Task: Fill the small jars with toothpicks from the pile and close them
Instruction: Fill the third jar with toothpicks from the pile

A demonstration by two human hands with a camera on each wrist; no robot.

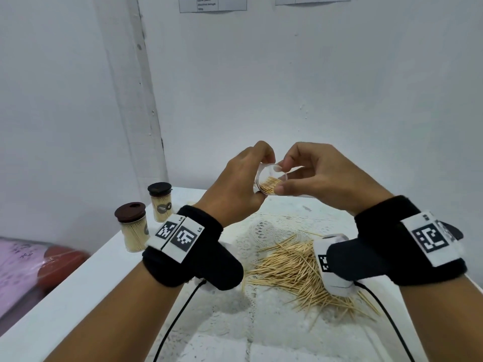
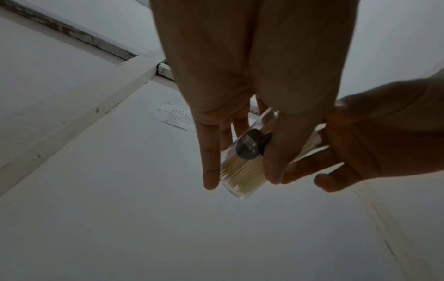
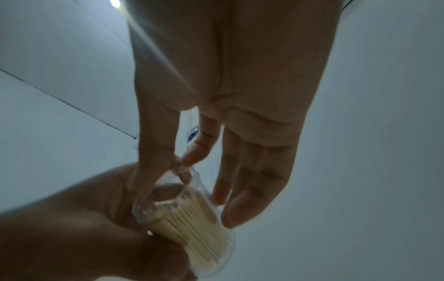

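A small clear jar (image 1: 270, 182) without a lid is held up above the table, tilted with its mouth toward me and partly filled with toothpicks. My left hand (image 1: 257, 176) grips its body from the left. My right hand (image 1: 283, 177) pinches the jar's mouth, forefinger over the rim and thumb beneath. In the left wrist view the jar (image 2: 242, 171) shows a dark round label, between the thumb and fingers of my left hand (image 2: 240, 178). The right wrist view shows my right hand (image 3: 173, 163) at the rim of the jar (image 3: 192, 218). The loose toothpick pile (image 1: 295, 270) lies on the table below my wrists.
Two filled jars with dark lids, a nearer one (image 1: 133, 231) and a farther one (image 1: 160, 202), stand by the left edge of the white table (image 1: 78, 296). A pink and red bundle (image 1: 26, 262) lies beyond that edge. White walls stand close behind. Black cables hang from both wristbands.
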